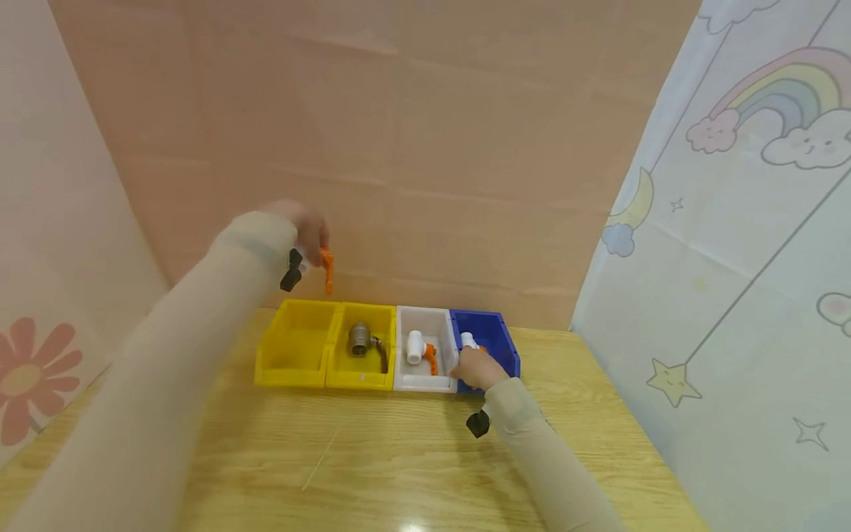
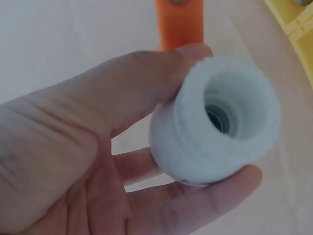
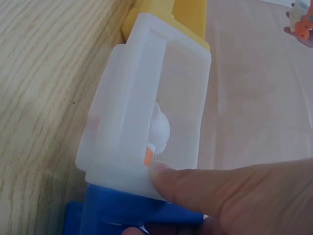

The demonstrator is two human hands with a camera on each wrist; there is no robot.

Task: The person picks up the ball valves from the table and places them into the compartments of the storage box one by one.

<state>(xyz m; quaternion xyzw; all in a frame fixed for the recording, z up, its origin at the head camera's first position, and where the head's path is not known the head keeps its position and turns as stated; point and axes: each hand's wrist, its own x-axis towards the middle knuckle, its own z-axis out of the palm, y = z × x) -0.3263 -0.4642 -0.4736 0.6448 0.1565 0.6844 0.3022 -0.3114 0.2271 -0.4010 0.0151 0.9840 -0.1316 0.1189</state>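
High above the yellow bins, my left hand (image 1: 309, 227) holds a white plastic ball valve (image 2: 215, 122) by its body, thumb on one side and fingers beneath. Its orange lever (image 1: 328, 270) hangs down, and the round opening shows in the left wrist view. My right hand (image 1: 480, 367) reaches over the front of the blue bin (image 1: 510, 356). A white valve (image 1: 468, 340) with an orange lever sits there, just past the fingers. In the right wrist view the thumb (image 3: 195, 188) extends straight over the white bin's side; most other fingers are hidden.
The white bin (image 1: 425, 383) holds another white ball valve (image 1: 415, 347) with an orange lever. A metal valve (image 1: 360, 339) lies in one yellow bin (image 1: 359, 380); another yellow bin (image 1: 292, 378) adjoins it on the left. The bins stand in a row on a wooden table (image 1: 372, 458), before a draped backdrop.
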